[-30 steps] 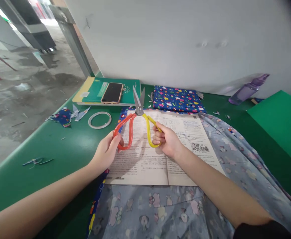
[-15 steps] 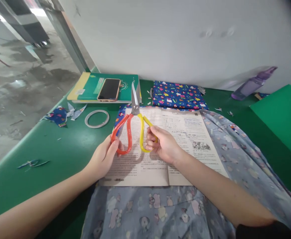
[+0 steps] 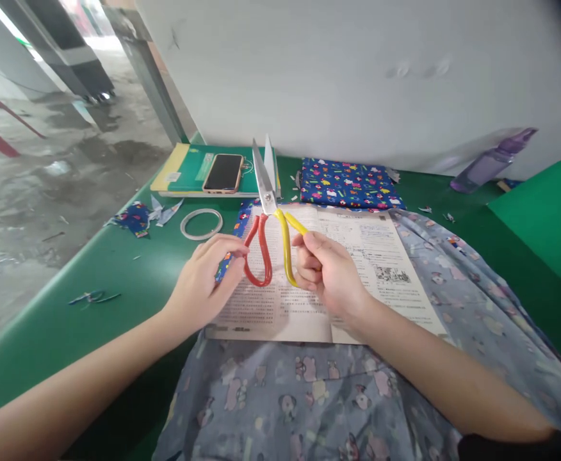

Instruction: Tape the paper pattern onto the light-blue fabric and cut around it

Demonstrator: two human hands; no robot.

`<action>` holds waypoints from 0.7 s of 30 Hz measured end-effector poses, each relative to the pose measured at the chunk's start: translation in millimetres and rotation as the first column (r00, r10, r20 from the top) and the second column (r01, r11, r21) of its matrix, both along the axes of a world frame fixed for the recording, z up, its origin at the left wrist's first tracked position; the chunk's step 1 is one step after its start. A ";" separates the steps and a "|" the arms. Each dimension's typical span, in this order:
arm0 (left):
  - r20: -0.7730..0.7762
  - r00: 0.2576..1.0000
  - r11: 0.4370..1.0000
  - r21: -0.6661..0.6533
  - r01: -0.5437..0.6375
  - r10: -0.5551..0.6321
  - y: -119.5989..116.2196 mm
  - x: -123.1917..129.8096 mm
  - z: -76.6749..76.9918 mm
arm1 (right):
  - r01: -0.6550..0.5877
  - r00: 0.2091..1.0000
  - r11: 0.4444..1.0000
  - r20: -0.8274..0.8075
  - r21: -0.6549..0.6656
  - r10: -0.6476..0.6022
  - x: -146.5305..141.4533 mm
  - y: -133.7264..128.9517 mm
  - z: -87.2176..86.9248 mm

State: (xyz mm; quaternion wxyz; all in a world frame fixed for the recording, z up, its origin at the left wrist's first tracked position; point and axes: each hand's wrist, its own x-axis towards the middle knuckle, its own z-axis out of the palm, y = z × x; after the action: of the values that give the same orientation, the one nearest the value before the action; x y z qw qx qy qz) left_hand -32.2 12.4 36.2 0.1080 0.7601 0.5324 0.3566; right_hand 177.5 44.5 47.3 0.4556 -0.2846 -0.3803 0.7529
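A pair of scissors (image 3: pixel 268 198) with one red and one yellow handle is held up above an open printed book (image 3: pixel 304 320), its blades parted and pointing away from me. My right hand (image 3: pixel 331 269) is closed around the yellow handle. At the red handle, my left hand (image 3: pixel 208 275) has its thumb and fingertips together on the outer edge of the loop, in a light pinch. Under the book lies grey-blue cloth (image 3: pixel 280 397) printed with cartoon animals. A strip of dark blue patterned cloth shows at the book's left edge.
Behind the book are a folded blue patterned cloth (image 3: pixel 348 182) and a green book (image 3: pixel 191 160) bearing a phone (image 3: pixel 223 173). To the left lie a tape ring (image 3: pixel 201 224), fabric scraps (image 3: pixel 134 218) and threads (image 3: pixel 93 297). A purple spray bottle (image 3: pixel 487 166) leans by the wall.
The scissors have tilted and their blades now show side by side. My left hand has shifted from around the red loop to its outer edge. The view has turned slightly left.
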 end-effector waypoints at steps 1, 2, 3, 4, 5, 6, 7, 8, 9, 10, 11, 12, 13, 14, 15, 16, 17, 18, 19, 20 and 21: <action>-0.003 1.000 0.999 -0.028 0.018 -0.018 -1.6 2.4 7.8 | -0.010 1.000 0.999 -0.005 0.042 0.010 -1.8 -5.7 4.5; 0.008 1.000 0.998 -0.065 0.026 -0.025 -2.5 4.7 15.0 | -0.020 1.000 0.996 -0.018 0.081 0.022 -4.1 -11.1 9.0; 0.035 0.999 0.994 -0.105 0.027 -0.023 -2.3 6.8 21.2 | -0.026 0.999 0.993 -0.037 0.118 0.030 -7.0 -15.9 13.5; 0.066 0.998 0.988 -0.149 0.029 -0.019 -1.3 8.6 26.4 | -0.029 0.998 0.988 -0.057 0.150 0.038 -10.2 -19.7 17.8; 0.098 0.995 0.979 -0.199 0.034 -0.015 0.6 10.2 30.7 | -0.031 0.996 0.984 -0.073 0.175 0.044 -13.7 -22.5 22.0; 0.135 0.991 0.967 -0.249 0.046 -0.013 3.2 11.8 34.2 | -0.032 0.996 0.981 -0.081 0.190 0.048 -17.3 -24.1 26.0; 0.177 0.984 0.953 -0.296 0.067 -0.014 6.1 13.2 37.0 | -0.035 0.996 0.979 -0.076 0.198 0.051 -20.8 -24.5 29.6; 0.229 0.973 0.936 -0.339 0.097 -0.019 9.2 14.4 39.4 | -0.047 0.997 0.978 -0.057 0.203 0.060 -24.1 -24.0 32.9; 0.295 0.955 0.917 -0.376 0.133 -0.018 12.1 15.5 41.3 | -0.065 0.997 0.976 -0.027 0.208 0.072 -27.1 -22.8 35.8; 0.373 0.928 0.899 -0.401 0.173 -0.012 14.8 16.4 43.0 | -0.088 0.996 0.972 0.018 0.219 0.086 -29.7 -21.3 38.6; 0.452 0.892 0.883 -0.417 0.215 -0.004 16.9 16.8 44.3 | -0.114 0.992 0.964 0.081 0.239 0.098 -31.8 -19.6 41.4; 0.520 0.854 0.869 -0.424 0.256 0.002 18.5 16.6 45.4 | -0.149 0.981 0.951 0.163 0.272 0.107 -33.2 -18.2 44.5; 0.573 0.819 0.857 -0.427 0.290 0.008 19.6 15.7 46.3 | -0.192 0.960 0.929 0.259 0.315 0.111 -34.0 -17.1 48.0; 0.611 0.792 0.845 -0.432 0.316 0.016 20.3 13.6 47.2 | -0.242 0.927 0.901 0.359 0.362 0.105 -34.0 -16.5 52.0; 0.632 0.775 0.835 -0.443 0.326 0.033 20.7 10.2 48.3 | -0.295 0.886 0.865 0.455 0.406 0.089 -33.3 -16.5 56.3; 0.636 0.769 0.827 -0.463 0.318 0.061 21.0 5.2 49.6 | -0.344 0.843 0.824 0.534 0.450 0.060 -31.8 -17.1 60.8; 0.620 0.779 0.826 -0.487 0.284 0.097 21.4 -1.5 51.3 | -0.375 0.807 0.783 0.591 0.496 0.012 -29.8 -18.1 64.8; 0.577 0.806 0.831 -0.508 0.228 0.133 21.8 -9.9 53.4 | -0.393 0.775 0.741 0.630 0.544 -0.051 -27.5 -19.6 67.9; 0.506 0.848 0.837 -0.525 0.157 0.158 22.1 -19.8 55.7 | -0.406 0.744 0.698 0.657 0.590 -0.122 -25.1 -21.5 69.3; 0.401 0.901 0.848 -0.524 0.077 0.166 22.2 -30.9 57.9 | -0.426 0.708 0.655 0.680 0.624 -0.187 -22.9 -23.8 68.5; 0.268 0.950 0.859 -0.512 0.001 0.158 21.9 -42.7 59.8 | -0.460 0.667 0.613 0.706 0.643 -0.240 -21.3 -26.4 65.3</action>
State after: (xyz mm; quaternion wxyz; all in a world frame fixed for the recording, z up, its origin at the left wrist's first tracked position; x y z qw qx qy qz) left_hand -74.8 34.2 96.0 0.3682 0.6192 0.6154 0.3199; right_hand 156.1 18.1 112.6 0.2847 -0.3074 -0.8353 0.3559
